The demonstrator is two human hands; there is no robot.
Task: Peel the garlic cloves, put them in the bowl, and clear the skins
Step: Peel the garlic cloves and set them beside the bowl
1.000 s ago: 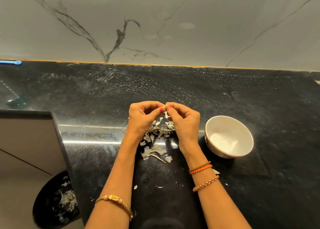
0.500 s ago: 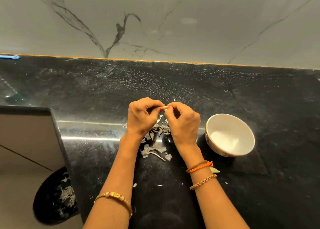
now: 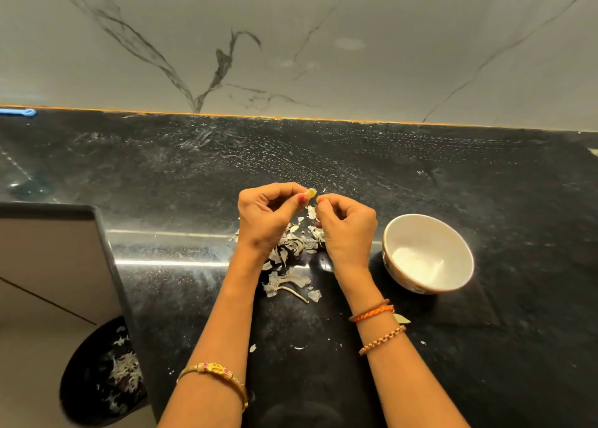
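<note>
My left hand (image 3: 267,219) pinches a small yellowish garlic clove (image 3: 311,193) between thumb and forefinger, above the black counter. Just right of the clove, my right hand (image 3: 348,228) has its fingers curled, thumb and fingertips pinched together, apparently on a scrap of skin. A pile of pale garlic skins (image 3: 293,262) lies on the counter beneath and between both hands. To the right of my right hand stands a white bowl (image 3: 453,285), with no clove visible inside it.
The black stone counter (image 3: 420,175) runs back to a marble wall. A black bin (image 3: 100,376) holding skins sits on the floor at lower left, past the counter's corner. A blue object (image 3: 19,112) lies at the far left edge. Small skin scraps (image 3: 299,347) dot the near counter.
My hands have drawn slightly apart; the clove now sits in my left fingertips while my right fingers have pulled away to its right.
</note>
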